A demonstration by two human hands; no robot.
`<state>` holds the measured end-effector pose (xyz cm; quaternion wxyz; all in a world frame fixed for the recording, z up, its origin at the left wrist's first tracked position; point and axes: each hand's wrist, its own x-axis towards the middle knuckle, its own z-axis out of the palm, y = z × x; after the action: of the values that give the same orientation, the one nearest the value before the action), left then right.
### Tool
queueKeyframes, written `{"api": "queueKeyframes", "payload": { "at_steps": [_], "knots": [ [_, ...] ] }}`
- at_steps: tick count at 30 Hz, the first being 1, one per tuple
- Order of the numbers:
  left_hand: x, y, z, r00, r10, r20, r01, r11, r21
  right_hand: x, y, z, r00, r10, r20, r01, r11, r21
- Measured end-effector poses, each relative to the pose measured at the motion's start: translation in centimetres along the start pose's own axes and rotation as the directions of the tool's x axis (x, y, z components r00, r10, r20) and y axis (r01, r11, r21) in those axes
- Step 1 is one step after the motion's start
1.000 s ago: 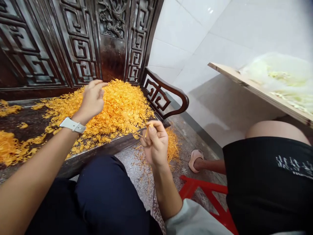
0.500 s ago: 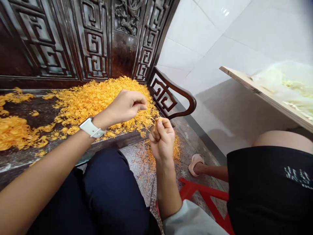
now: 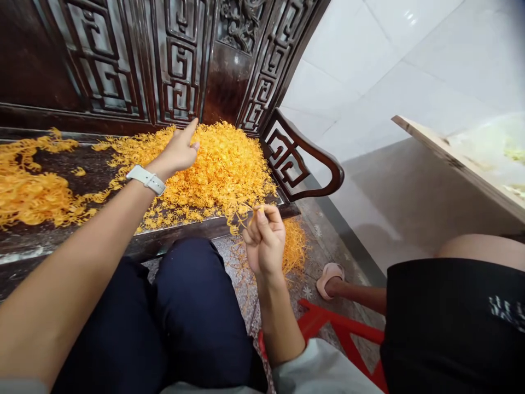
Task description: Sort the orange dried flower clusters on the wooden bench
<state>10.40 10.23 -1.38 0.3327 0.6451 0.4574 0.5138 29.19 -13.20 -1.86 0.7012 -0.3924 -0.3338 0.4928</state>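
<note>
A big heap of small orange spidery pieces lies on the seat of a dark carved wooden bench. My left hand, with a pale watch on its wrist, is over the heap's left part. Its index finger points out toward the backrest and its thumb stands apart; the other fingers are partly hidden. In front of the seat edge, my right hand is closed in a pinch. An orange strand with spidery ends sticks out from its fingertips to the left.
A second orange pile lies on the seat's left. Thin orange strands cover the floor by the curved armrest. On the right sit another person in black shorts, a red stool frame and a wooden board bearing pale plastic.
My left hand has moved left and away from my right hand, toward the backrest, and its index finger is now stretched out. My right hand keeps its pinch. The view has shifted slightly.
</note>
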Motion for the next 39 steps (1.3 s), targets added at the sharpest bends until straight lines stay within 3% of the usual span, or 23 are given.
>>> {"api": "queueKeyframes", "payload": {
  "at_steps": [2, 4, 6, 8, 10, 13, 15, 17, 19, 21, 24, 28, 31, 33, 37, 39],
  "knots": [
    [-0.9, 1.0, 0.5, 0.994, -0.002, 0.108, 0.002, 1.0, 0.009, 0.5, -0.6, 0.0, 1.0, -0.002, -0.001, 0.002, 1.0, 0.006],
    [-2.1, 3.0, 1.1, 0.949, 0.007, 0.314, 0.017, 0.997, -0.074, 1.1, -1.0, -0.1, 1.0, -0.018, -0.022, 0.018, 1.0, -0.004],
    [-3.3, 5.4, 1.5, 0.842, 0.061, 0.536, 0.042, 0.983, -0.178, 1.7, -1.3, -0.4, 0.998, -0.03, -0.053, 0.029, 0.999, -0.017],
    [-4.4, 7.2, 1.7, 0.761, 0.123, 0.637, 0.045, 0.97, -0.24, 2.3, -1.4, -0.8, 0.996, -0.036, -0.079, 0.035, 0.999, -0.022],
    [-5.0, 8.2, 2.1, 0.782, 0.163, 0.601, 0.021, 0.958, -0.286, 2.7, -1.2, -1.0, 0.995, -0.042, -0.087, 0.04, 0.999, -0.026],
    [-5.1, 7.7, 3.2, 0.881, 0.163, 0.444, -0.004, 0.941, -0.337, 2.2, -0.1, -0.6, 0.998, -0.036, -0.049, 0.033, 0.998, -0.055],
    [-4.5, 6.5, 4.1, 0.932, 0.116, 0.345, 0.013, 0.937, -0.349, 0.8, 1.3, 0.0, 0.999, -0.047, -0.003, 0.047, 0.994, -0.095],
    [-3.6, 4.8, 4.5, 0.98, -0.015, 0.2, 0.091, 0.92, -0.38, -1.0, 2.6, 0.6, 0.994, -0.081, 0.072, 0.092, 0.982, -0.163],
    [-2.3, 2.8, 4.1, 0.985, -0.171, 0.037, 0.17, 0.894, -0.415, -2.7, 3.5, 0.9, 0.978, -0.126, 0.165, 0.162, 0.959, -0.232],
    [-1.3, 1.0, 2.9, 0.973, -0.227, -0.046, 0.192, 0.902, -0.387, -3.5, 3.6, 0.8, 0.963, -0.156, 0.222, 0.207, 0.951, -0.23],
    [-1.1, -0.3, 0.9, 0.988, -0.155, 0.005, 0.152, 0.96, -0.235, -2.4, 2.4, 0.4, 0.959, -0.175, 0.224, 0.209, 0.968, -0.139],
    [-3.0, 2.1, 0.5, 0.977, -0.099, 0.191, 0.133, 0.976, -0.175, 0.2, 0.0, 0.0, 0.965, -0.162, 0.206, 0.185, 0.978, -0.098],
    [-5.2, 5.3, 1.9, 0.916, -0.12, 0.384, 0.23, 0.94, -0.253, 1.3, -1.3, -0.1, 0.985, -0.093, 0.144, 0.102, 0.993, -0.054],
    [-6.7, 6.8, 3.1, 0.863, -0.076, 0.499, 0.257, 0.917, -0.305, 1.7, -1.8, -0.3, 0.992, -0.055, 0.116, 0.055, 0.998, 0.003],
    [-8.4, 7.6, 4.5, 0.748, 0.085, 0.659, 0.177, 0.93, -0.321, 2.5, -2.3, -1.0, 0.998, -0.016, 0.061, 0.013, 0.999, 0.046],
    [-8.5, 7.4, 4.5, 0.73, 0.083, 0.679, 0.175, 0.937, -0.303, 2.8, -2.5, -1.5, 0.999, -0.011, 0.03, 0.01, 0.999, 0.04]
  ]
}}
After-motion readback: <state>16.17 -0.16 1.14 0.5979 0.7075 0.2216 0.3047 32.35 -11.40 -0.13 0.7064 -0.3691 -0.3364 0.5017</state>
